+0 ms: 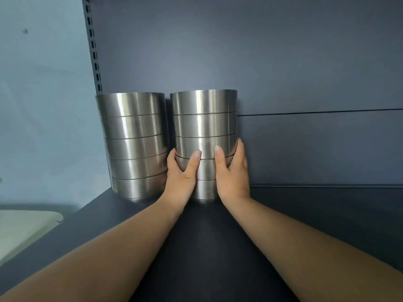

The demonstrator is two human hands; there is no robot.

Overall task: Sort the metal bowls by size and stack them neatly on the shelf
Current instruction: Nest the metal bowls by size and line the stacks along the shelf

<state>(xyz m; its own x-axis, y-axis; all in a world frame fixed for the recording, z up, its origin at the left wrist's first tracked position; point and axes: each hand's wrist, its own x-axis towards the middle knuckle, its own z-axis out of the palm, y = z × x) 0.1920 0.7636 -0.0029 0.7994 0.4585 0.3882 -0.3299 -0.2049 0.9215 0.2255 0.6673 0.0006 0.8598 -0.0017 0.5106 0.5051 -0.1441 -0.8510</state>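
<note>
- Brushed steel makes up two stacks of nested bowls standing on a dark blue-grey shelf (327, 214), both close to its back panel (261, 51).
- Five bowls show in the left stack (133, 147), which stands free near the shelf's left end, below a slotted upright (93, 51).
- Just beside it, with a narrow gap between them, stands the right stack (205, 118); it also looks five bowls high, though the hands cover part of its lower bowls.
- Both stacks reach about the same height, and the bowls in them look alike in width.
- Gripping the right stack's lower left side is the left hand (182, 177), its thumb laid up the front and its fingers curled round behind.
- On the lower right side the right hand (232, 173) grasps the same stack in mirror fashion, thumb up the front, fingers wrapped round the far side.
- Bare forearms stretch from the bottom corners of the view across the shelf to the stack.
- Left of the shelf are a pale blue wall (43, 105) and, lower down, a pale greenish surface (24, 229).
</note>
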